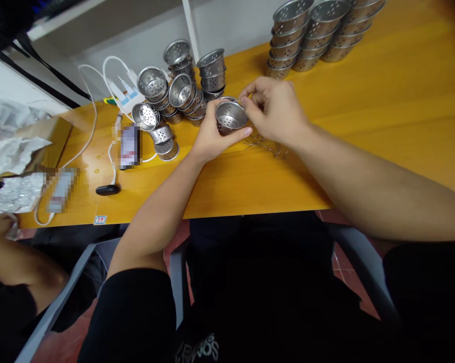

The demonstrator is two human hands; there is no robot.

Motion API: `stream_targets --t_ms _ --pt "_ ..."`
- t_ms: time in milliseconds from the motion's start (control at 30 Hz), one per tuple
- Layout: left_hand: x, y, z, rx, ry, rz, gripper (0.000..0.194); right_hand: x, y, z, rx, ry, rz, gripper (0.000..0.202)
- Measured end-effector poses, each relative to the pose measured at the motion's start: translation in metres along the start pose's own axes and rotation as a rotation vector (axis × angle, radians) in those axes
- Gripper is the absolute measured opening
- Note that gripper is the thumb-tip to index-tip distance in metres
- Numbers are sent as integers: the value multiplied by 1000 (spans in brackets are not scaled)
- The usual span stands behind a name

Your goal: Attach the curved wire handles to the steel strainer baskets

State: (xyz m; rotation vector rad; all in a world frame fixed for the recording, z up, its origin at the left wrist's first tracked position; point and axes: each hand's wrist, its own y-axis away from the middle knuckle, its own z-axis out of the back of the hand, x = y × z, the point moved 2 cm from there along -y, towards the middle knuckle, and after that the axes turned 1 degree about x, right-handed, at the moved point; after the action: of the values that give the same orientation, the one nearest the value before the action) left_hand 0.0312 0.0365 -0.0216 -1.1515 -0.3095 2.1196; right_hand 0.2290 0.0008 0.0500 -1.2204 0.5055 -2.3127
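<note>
My left hand (214, 133) is wrapped round a small perforated metal cup (231, 117), its open top tilted toward me. At the cup's right rim, my right hand (272, 106) pinches a thin metal wire (239, 101) between thumb and forefinger. Several loose bent wires (267, 144) lie on the table just below my right hand. Left of the cup stand stacks of similar perforated cups (182, 92), some leaning or lying on their sides. How the wire meets the cup is too small to make out.
Tall stacks of perforated cups (287, 38) stand at the back right of the yellow table (250, 186). On the left are a white power strip (131, 98) with cables, a phone (129, 146) and a black plug-like piece (108, 190). Another person's arm (19, 267) is at far left by plastic bags (17, 192).
</note>
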Motion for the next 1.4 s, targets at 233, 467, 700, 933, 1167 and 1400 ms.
stream_targets --t_ms 233,467,700,933,1167,1400 --pt "-11 0 3 -37 6 46 99 6 2 -4 1 -106 6 11" --pt "-16 2 7 10 -13 0 87 8 -1 -5 136 -490 -80 13" --pt "-20 3 2 -2 -40 -21 100 0 -1 -10 140 -530 -168 25" --pt "-25 3 -2 6 -67 56 105 -4 -3 -16 -45 -342 -131 10" --pt "-31 1 -2 -24 -25 89 100 2 -2 -12 -28 -276 -191 10" --pt "-30 2 -3 -54 -11 90 99 5 -1 -12 2 -281 -190 6"
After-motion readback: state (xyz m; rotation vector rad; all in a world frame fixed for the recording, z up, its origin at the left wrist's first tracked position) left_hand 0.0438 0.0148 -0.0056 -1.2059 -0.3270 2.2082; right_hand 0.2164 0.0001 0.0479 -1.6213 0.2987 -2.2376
